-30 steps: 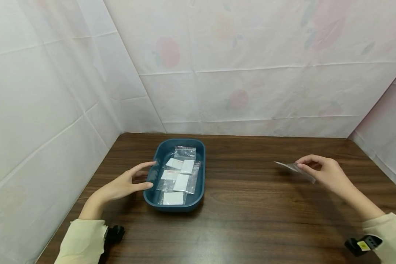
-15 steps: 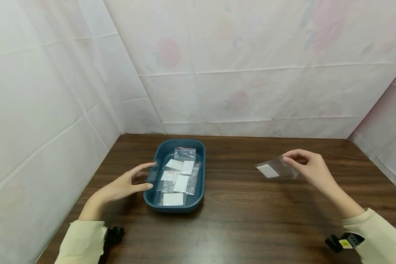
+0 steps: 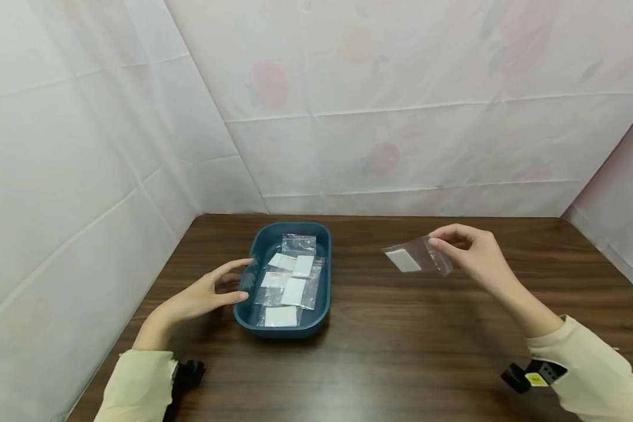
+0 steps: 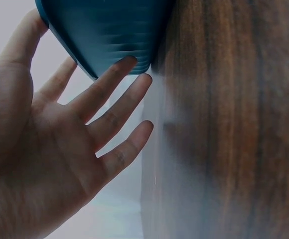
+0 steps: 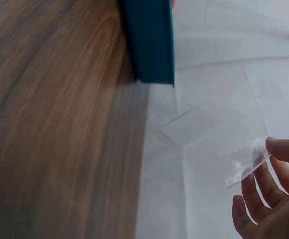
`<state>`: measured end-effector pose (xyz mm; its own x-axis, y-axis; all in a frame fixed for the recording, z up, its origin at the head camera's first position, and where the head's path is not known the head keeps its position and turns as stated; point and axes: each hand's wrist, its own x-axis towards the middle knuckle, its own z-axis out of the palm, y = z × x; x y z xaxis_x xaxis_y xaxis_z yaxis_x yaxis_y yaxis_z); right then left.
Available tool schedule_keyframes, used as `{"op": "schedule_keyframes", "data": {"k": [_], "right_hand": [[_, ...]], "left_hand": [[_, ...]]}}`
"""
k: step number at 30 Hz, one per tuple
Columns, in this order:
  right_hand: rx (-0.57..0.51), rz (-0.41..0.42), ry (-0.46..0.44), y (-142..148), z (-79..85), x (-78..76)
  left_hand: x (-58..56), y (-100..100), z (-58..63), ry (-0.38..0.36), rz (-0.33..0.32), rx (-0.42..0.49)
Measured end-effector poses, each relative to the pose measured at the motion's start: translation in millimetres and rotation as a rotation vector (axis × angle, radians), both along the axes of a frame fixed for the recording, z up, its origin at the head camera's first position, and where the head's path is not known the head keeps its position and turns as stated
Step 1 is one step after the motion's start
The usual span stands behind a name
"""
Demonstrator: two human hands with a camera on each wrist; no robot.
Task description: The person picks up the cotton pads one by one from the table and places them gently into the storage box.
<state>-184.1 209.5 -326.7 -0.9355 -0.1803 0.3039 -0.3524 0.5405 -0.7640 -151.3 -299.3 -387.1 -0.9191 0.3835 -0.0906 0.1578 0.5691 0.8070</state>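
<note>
My right hand [image 3: 475, 252] pinches the end of a small clear zip-lock bag [image 3: 419, 258] between thumb and index finger. A flat white piece [image 3: 402, 260] sits in the bag's far end. The bag hangs in the air above the table, right of a blue bin [image 3: 324, 287]. Inside the bin lie several similar bags [image 3: 293, 291] with white pieces. My left hand [image 3: 197, 296] rests its thumb and index finger at the bin's left rim. The left wrist view shows the other fingers of that left hand [image 4: 60, 129] spread and fairly straight beside the bin wall [image 4: 104, 30].
A dark wood-grain table [image 3: 390, 346] carries the bin left of centre. White cloth with faded fruit prints [image 3: 401, 135] stands behind the table, and more of it runs along both sides. Each wrist has a black camera [image 3: 533, 375] on it.
My right hand has carried the bag leftward toward the bin, and the bag has turned so its white piece faces up into view. The left hand and bin have stayed in place.
</note>
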Motion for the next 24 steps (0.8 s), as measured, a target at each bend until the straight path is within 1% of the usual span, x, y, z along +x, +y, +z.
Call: {"op": "schedule_keyframes", "data": {"k": [7, 12, 19, 24], "right_hand": [[-0.027, 0.039, 0.046, -30, 14.3, -0.9], [-0.081, 0.103, 0.049, -49, 23.6, -3.6], [-0.157, 0.175, 0.085, -74, 26.2, -6.4], [-0.191, 0.219, 0.063, -92, 25.5, -6.5]], "left_hand": [[0.9, 0, 0.4, 0.0, 0.003, -0.008], [2.4, 1, 1.2, -0.003, 0.011, -0.012], [2.4, 2, 3.0, -0.007, 0.011, 0.003], [2.2, 1, 1.7, -0.006, 0.013, -0.003]]}}
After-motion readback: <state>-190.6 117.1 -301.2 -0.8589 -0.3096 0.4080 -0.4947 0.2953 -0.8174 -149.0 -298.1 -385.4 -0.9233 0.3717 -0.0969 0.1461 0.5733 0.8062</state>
